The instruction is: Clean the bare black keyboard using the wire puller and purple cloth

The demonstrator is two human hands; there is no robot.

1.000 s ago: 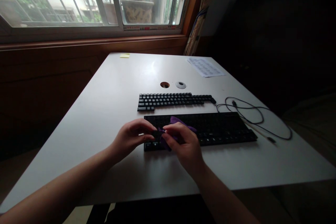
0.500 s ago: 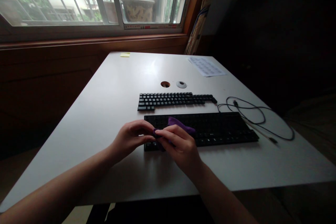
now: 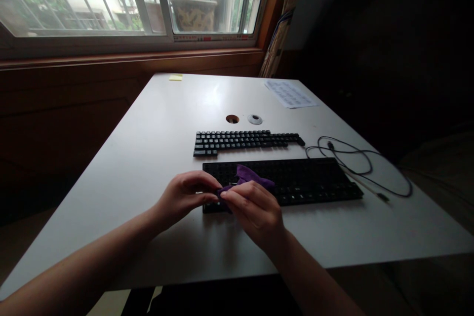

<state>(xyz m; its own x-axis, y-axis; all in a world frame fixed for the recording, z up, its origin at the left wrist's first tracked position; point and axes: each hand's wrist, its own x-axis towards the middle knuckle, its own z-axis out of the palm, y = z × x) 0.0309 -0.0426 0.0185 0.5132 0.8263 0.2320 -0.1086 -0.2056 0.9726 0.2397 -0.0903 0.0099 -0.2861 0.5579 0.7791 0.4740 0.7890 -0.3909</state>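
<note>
Over the left part of a black keyboard (image 3: 314, 177), my left hand (image 3: 187, 192) pinches the near end of a purple cloth (image 3: 254, 177) between thumb and fingers. My right hand (image 3: 259, 210) is closed on the same cloth, its fingertips meeting those of the left. The rest of the cloth spreads past the right hand over the keyboard. Whether something small is wrapped in the pinched part is hidden. Behind the keyboard, rows of loose keycaps (image 3: 240, 141) are laid out in keyboard order.
A thin black cable (image 3: 365, 150) lies in loops on the white table (image 3: 148, 158), right of the keyboard. Farther back are a round cable hole (image 3: 232, 119), a grey hole cover (image 3: 255, 119), a printed sheet (image 3: 291, 94) and a yellow sticky note (image 3: 176, 77). A window stands beyond.
The fingertips of my right hand have shifted slightly down and right, and more purple cloth shows between the two hands. The keyboard and keycaps stay put.
</note>
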